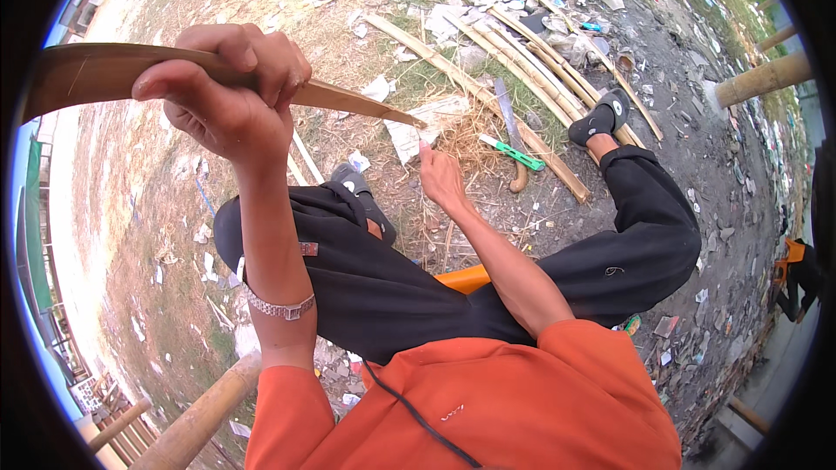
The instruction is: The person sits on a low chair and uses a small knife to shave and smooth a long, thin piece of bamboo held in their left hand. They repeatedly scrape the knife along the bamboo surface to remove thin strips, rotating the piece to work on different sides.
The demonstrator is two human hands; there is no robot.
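Note:
My left hand [231,87] is raised close to the view, its fingers and thumb wrapped round a long flat bamboo strip [340,102]. One end of the strip runs past the left edge; it slopes down to a narrow tip near the centre. Just below that tip is my right hand [442,178], thumb up and fingers curled in. Whether it touches the strip or holds anything is hidden. Behind the tip lies a pale broken sheet [405,141] on the ground. To the right are a green utility knife [512,153] and a handsaw [506,109] with a curved wooden handle.
Several split bamboo lengths [514,57] lie on the ground ahead, one under the saw and others by my right shoe [601,116]. Straw shavings [475,135] and scattered debris surround them. Bamboo poles stand at right [766,80] and lower left [200,413]. An orange seat [463,278] shows between my legs.

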